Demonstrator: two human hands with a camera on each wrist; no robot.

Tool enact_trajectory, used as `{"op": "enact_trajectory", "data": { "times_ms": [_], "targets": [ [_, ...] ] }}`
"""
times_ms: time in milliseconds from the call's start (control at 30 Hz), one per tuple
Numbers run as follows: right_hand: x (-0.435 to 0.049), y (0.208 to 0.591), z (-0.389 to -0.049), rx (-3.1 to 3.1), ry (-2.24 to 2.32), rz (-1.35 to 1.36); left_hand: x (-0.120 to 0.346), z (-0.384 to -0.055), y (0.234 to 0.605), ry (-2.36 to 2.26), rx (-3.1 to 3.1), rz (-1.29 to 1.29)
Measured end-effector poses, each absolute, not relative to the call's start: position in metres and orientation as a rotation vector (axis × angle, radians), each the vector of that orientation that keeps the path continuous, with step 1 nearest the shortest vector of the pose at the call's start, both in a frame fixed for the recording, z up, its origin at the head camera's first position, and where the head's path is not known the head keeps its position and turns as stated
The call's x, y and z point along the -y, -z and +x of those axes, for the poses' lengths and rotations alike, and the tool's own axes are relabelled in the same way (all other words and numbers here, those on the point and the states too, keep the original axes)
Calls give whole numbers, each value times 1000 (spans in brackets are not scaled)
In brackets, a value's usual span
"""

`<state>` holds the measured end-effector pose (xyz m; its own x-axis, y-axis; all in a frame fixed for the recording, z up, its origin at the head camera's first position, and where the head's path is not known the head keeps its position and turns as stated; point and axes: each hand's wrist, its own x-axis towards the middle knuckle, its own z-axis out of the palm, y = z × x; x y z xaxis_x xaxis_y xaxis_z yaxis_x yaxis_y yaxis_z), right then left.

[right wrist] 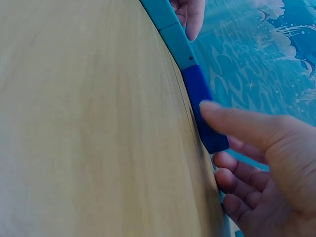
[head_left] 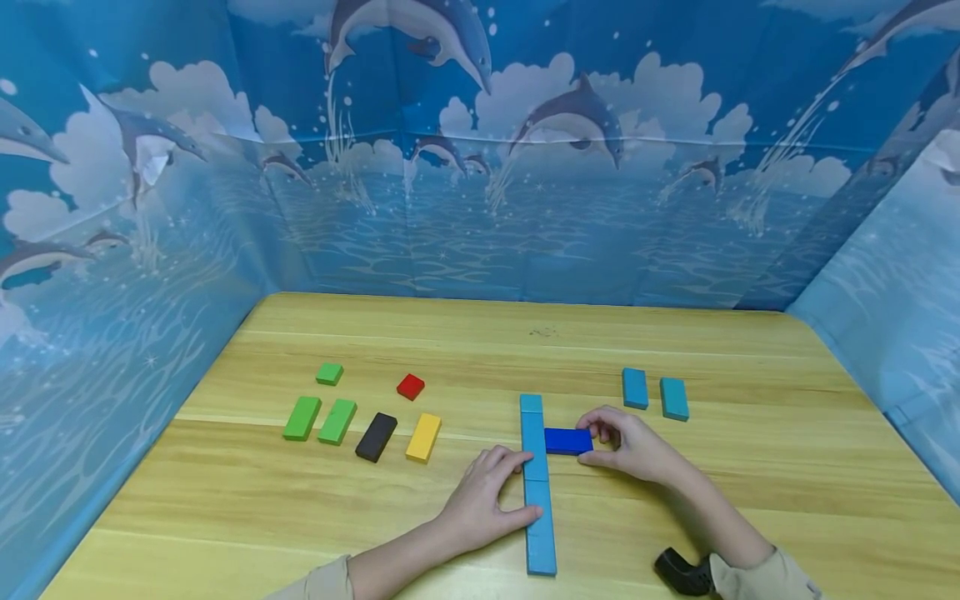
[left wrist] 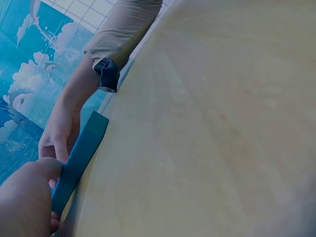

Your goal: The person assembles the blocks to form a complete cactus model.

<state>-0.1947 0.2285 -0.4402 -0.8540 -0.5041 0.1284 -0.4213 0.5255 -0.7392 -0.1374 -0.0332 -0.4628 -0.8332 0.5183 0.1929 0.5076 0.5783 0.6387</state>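
Block [head_left: 566, 442] in right hand [head_left: 628, 447], light-blue row [head_left: 540, 542]

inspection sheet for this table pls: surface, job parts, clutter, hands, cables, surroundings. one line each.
Surface: wood-grain table; small dark marks toward the far edge.
Job's things: row of three light-blue blocks, end to end, the farthest one short; dark-blue block crosswise, its end against the middle one's right side.
Clutter: left, three green blocks, one red block, one black block, one yellow block; right, two loose blue blocks; dark object by the right cuff, identity unclear.
Grippers: bare hands; left hand touches the row with thumb and finger; right hand pinches the dark-blue block's outer end.
Cables: nothing seen.
Surroundings: dolphin-print curtain behind and at both sides.
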Motion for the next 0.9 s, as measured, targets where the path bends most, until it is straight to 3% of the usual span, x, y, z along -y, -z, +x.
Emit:
{"op": "enact_trajectory", "data": {
  "times_ms": [300, 467, 700, 900],
  "targets": [
    [-266, 417, -208, -2719, 1415, -772, 32, -139, 466, -1132, -2774, 912],
    [-301, 408, -215, -2775, 1487, -619, 32, -138, 465, -1123, -2789, 922],
    [-343, 413, -219, -2807, 1420, -354, 32, -138, 464, -1127, -2773, 901],
    [-363, 424, -223, -2845, 1321, -324, 33, -139, 465, -1130, -2767, 898]
  ]
}}
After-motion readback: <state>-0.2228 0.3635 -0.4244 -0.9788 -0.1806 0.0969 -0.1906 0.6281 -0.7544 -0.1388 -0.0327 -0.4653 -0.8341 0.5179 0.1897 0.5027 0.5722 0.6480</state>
